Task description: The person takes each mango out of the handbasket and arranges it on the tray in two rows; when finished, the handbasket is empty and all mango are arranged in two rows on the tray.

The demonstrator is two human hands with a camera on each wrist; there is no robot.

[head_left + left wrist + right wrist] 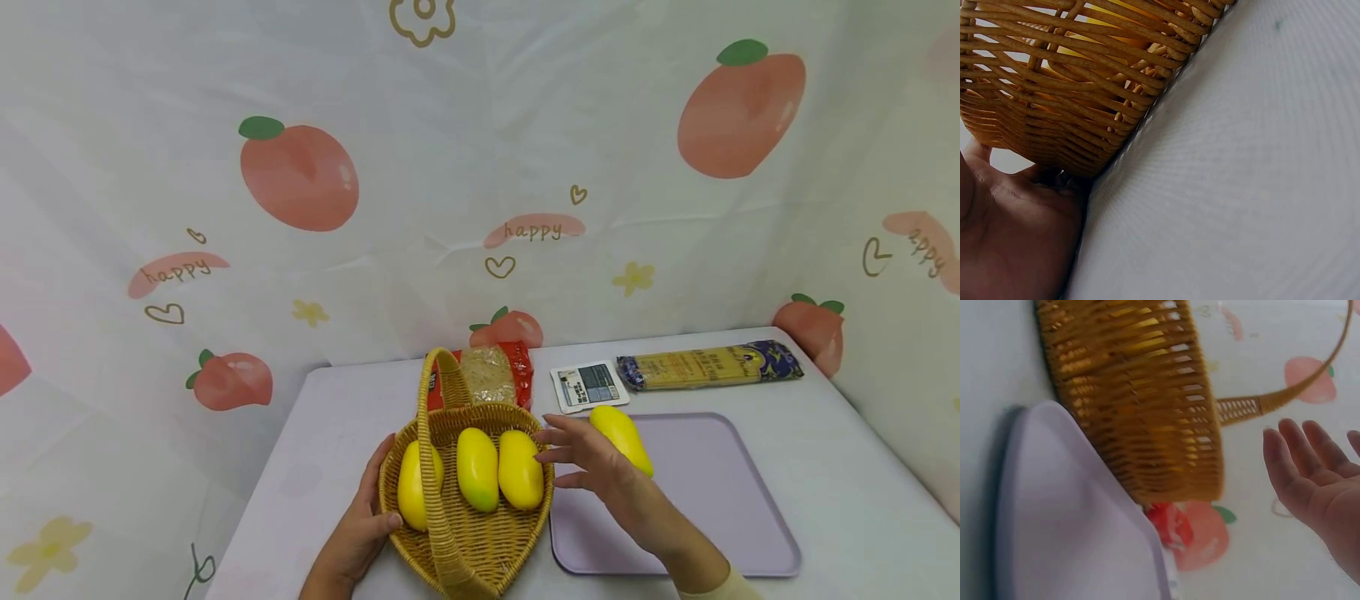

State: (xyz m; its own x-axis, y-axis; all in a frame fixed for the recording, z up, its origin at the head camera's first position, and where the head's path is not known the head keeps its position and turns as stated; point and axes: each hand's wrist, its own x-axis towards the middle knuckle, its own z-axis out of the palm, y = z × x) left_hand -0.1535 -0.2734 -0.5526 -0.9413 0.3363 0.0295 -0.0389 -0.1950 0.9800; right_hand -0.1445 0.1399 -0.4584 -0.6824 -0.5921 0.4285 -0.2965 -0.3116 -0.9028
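A wicker basket (480, 417) with a tall arched handle (431, 467) stands on the white table. Three yellow mangoes lie in it: one at the left (412, 492) partly behind the handle, a greenish-tipped one in the middle (477, 471) and one at the right (521, 471). My left hand (360, 525) holds the basket's left side, its thumb at the rim and its fingers along the outside. Over the basket's right rim hovers my right hand (611, 475), fingers spread and nothing in them. Another mango (626, 437) rests on the lilac tray (697, 492), partly hidden by that hand.
Behind the basket lies a red bag with a see-through window (487, 375). A small white packet (590, 386) and a long yellow-and-blue noodle pack (708, 365) lie behind the tray. A peach-printed cloth (420, 183) hangs at the back.
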